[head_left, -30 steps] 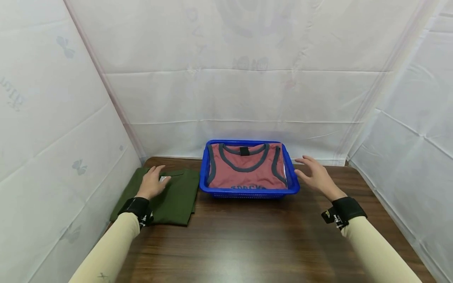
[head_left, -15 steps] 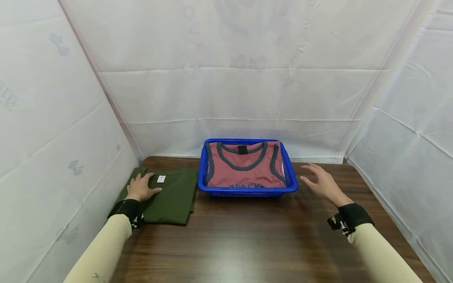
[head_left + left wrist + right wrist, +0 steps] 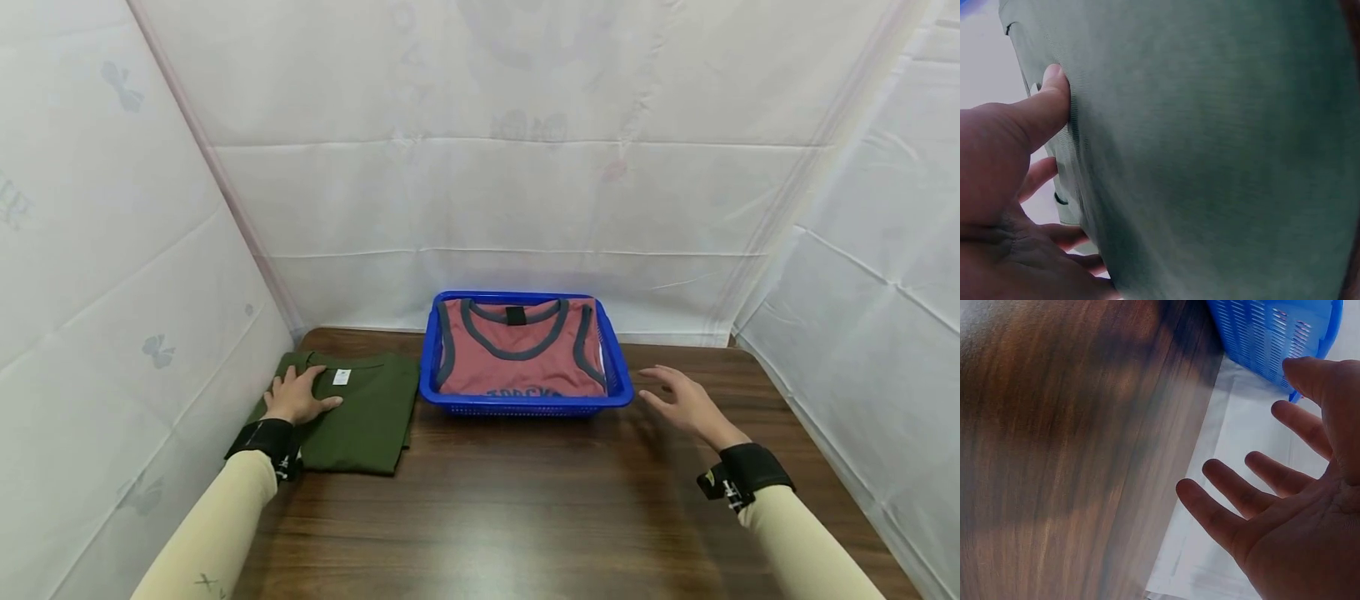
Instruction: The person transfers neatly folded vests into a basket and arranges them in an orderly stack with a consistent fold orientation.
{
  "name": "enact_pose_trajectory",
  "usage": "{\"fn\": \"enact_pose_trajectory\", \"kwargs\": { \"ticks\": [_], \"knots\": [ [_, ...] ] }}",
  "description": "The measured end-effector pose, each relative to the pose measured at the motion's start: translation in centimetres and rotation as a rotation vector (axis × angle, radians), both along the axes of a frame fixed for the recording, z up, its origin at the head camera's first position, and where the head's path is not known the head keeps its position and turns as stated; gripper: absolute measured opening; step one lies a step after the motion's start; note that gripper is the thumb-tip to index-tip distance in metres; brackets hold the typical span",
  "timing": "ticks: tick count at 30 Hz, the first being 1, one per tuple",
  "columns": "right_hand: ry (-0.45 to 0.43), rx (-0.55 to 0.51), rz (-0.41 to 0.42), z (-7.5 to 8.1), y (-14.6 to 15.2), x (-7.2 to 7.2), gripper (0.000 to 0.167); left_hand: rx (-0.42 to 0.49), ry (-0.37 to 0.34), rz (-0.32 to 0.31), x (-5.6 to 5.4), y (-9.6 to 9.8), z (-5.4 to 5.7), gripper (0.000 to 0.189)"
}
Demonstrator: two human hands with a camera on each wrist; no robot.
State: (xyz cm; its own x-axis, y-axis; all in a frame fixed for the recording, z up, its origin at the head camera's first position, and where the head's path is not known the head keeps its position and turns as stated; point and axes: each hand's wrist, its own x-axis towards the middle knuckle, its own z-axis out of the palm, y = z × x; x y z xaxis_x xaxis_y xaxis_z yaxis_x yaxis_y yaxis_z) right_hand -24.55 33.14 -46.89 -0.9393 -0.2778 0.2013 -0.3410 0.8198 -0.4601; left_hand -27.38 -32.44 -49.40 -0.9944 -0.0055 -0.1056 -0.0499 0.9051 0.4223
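On the left of the table lies a folded dark green shirt [image 3: 360, 417] with a white neck label. My left hand [image 3: 296, 398] rests on its upper left part, fingers spread; in the left wrist view the thumb and fingertips touch the green cloth [image 3: 1210, 137]. A blue plastic basket [image 3: 525, 407] stands at the back middle, holding a folded red tank top [image 3: 491, 367] with grey trim and a black label. Just right of the basket, my right hand [image 3: 686, 404] hovers with nothing in it. Its fingers are loosely extended in the right wrist view, apart from the basket wall [image 3: 1260, 337].
The brown wooden table [image 3: 510, 500] reaches from the front to the white sheet [image 3: 525, 200] hung behind it. Similar white sheets close in the left side [image 3: 112, 292] and the right side [image 3: 877, 250].
My left hand has moved left across the green shirt, uncovering its label, and settled there. The right hand has drawn slightly away from the basket, toward the front right.
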Motion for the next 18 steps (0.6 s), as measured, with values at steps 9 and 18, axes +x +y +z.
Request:
{"fn": "enact_pose_trajectory", "kwargs": {
  "ticks": [9,18],
  "knots": [
    [-0.071,-0.002,0.001,-0.4,-0.1,0.2,0.045,-0.002,0.009,-0.015,0.4,-0.1,-0.2,0.077],
    [-0.118,-0.003,0.028,-0.8,-0.1,0.6,0.046,-0.022,0.036,-0.036,1.7,-0.1,-0.8,0.076]
  ]
}}
